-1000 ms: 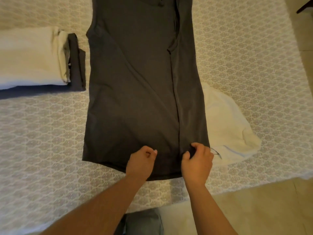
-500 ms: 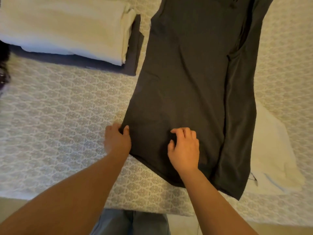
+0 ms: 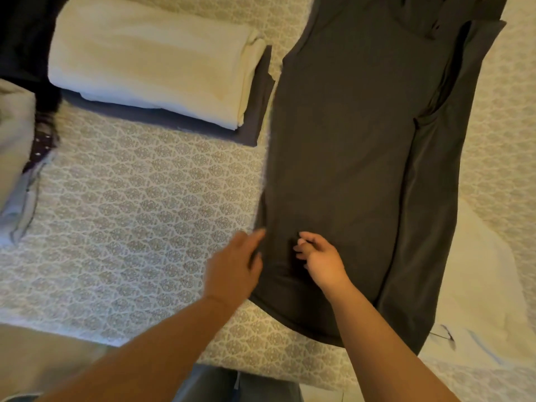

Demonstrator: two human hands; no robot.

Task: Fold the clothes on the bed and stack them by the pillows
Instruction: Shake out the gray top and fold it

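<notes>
Nearest the camera, two bare forearms are seen reaching up from the bottom edge over the patterned bedspread [image 3: 139, 204]. The left hand [image 3: 235, 268] is laid at the lower left edge of the dark grey shirt [image 3: 348, 155], with its fingers curled at the hem; the edge of the cloth appears to be gripped there, though motion blur keeps the hold from being seen clearly. The right hand [image 3: 322, 259] is set on the shirt just beside the left, its fingers bent and drawn together as if a bit of fabric is pinched; whether cloth is actually held between them cannot be told.

The shirt is spread lengthwise on the bed, hem toward the person, and its right side is folded inward along a long straight crease. A white garment [image 3: 478, 285] is partly covered by the shirt's right edge and lies loose toward the near right corner of the bed.

Farther off, to the left of the shirt, a folded cream garment [image 3: 150, 59] is stacked on a folded dark garment [image 3: 255, 111], whose edge is shown along the near and right sides. At the far left, a pale bundle [image 3: 14, 146] and some dark fabric [image 3: 26, 39] are partly seen.
</notes>
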